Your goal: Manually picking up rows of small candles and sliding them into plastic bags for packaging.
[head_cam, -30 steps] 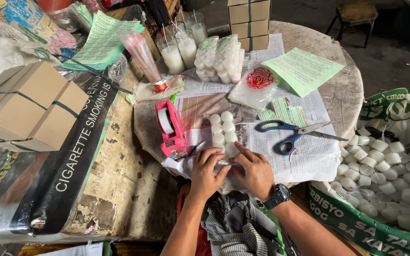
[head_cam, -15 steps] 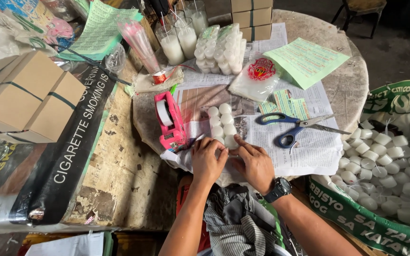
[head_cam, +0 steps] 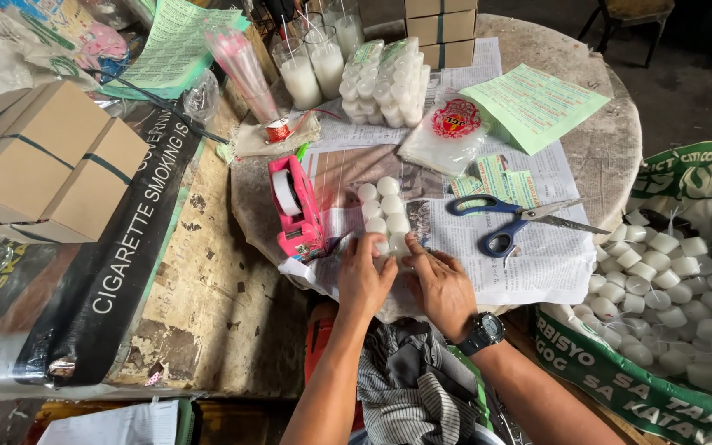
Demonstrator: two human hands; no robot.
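A clear packet of small white candles (head_cam: 385,213) is pressed at its near end by both hands on a newspaper-covered round table (head_cam: 611,156). The left hand (head_cam: 364,276) and the right hand (head_cam: 442,284), a dark wristwatch (head_cam: 481,333) on its wrist, are set side by side, fingers curled down onto the packet's end rather than spread; how firmly the wrap is pinched cannot be told, since the fingertips are hidden behind the knuckles. A pink tape dispenser (head_cam: 294,208) is stood just left of the packet, and blue-handled scissors (head_cam: 508,221) are laid to its right on the newspaper (head_cam: 537,264). Further back, finished candle packets (head_cam: 381,82), glass candles (head_cam: 311,70) and a stack of plastic bags (head_cam: 442,132) are seen. Strapped cardboard boxes (head_cam: 43,165) are piled at far left. At right, a sack (head_cam: 677,297) heaped with loose white candles is kept well apart from the hands.
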